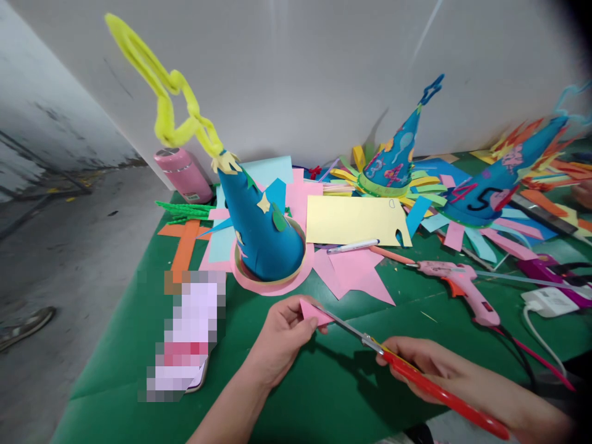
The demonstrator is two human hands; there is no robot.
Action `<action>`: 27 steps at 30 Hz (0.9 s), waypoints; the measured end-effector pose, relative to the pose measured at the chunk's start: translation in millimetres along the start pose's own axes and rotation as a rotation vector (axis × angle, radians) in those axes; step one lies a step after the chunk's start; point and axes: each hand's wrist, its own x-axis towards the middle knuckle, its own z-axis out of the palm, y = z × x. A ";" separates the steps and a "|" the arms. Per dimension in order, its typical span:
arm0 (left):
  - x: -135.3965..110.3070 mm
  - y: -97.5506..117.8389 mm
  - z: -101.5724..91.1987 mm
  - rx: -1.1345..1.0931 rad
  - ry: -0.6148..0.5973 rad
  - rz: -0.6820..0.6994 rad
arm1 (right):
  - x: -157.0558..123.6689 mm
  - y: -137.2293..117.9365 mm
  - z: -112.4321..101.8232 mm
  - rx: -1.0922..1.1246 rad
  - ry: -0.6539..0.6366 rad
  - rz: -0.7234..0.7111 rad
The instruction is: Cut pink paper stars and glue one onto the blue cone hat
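My left hand point(282, 336) pinches a small pink paper triangle point(313, 312) above the green table cover point(139, 345). My right hand point(439, 370) grips red-handled scissors point(416, 376), whose blades reach left to the pink piece's edge. Just beyond them stands a blue paper cone hat point(261, 228) on a pink rim, topped with a bent yellow pipe cleaner point(171, 105). Pink paper offcuts point(356, 271) lie beside the hat.
A pink glue gun point(462, 287) and its cable lie at right, with a white power strip point(552, 301). A yellow sheet point(356, 221), a pen point(354, 246), two more blue hats point(393, 161) and scattered coloured strips fill the back. A pink bottle point(182, 174) stands back left.
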 end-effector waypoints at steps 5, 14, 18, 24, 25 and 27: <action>0.0 -0.1 0.6 -0.010 0.018 -0.013 | 3.5 -4.0 2.3 0.011 -0.033 -0.033; 0.5 -3.0 1.0 0.027 0.040 -0.020 | 2.2 -2.7 -2.6 -0.153 0.269 -0.128; 0.7 -4.0 1.6 0.007 0.069 -0.039 | 7.4 7.4 -20.9 -0.523 0.592 -0.228; 1.6 -4.8 3.3 -0.008 0.077 -0.067 | 10.6 33.5 -52.6 -1.101 0.969 -0.226; 1.8 -5.4 3.4 -0.005 0.075 -0.069 | 9.8 34.3 -55.3 -1.156 0.998 -0.226; 1.9 -6.6 3.4 0.003 0.067 -0.071 | 8.3 32.0 -57.6 -1.226 1.044 -0.222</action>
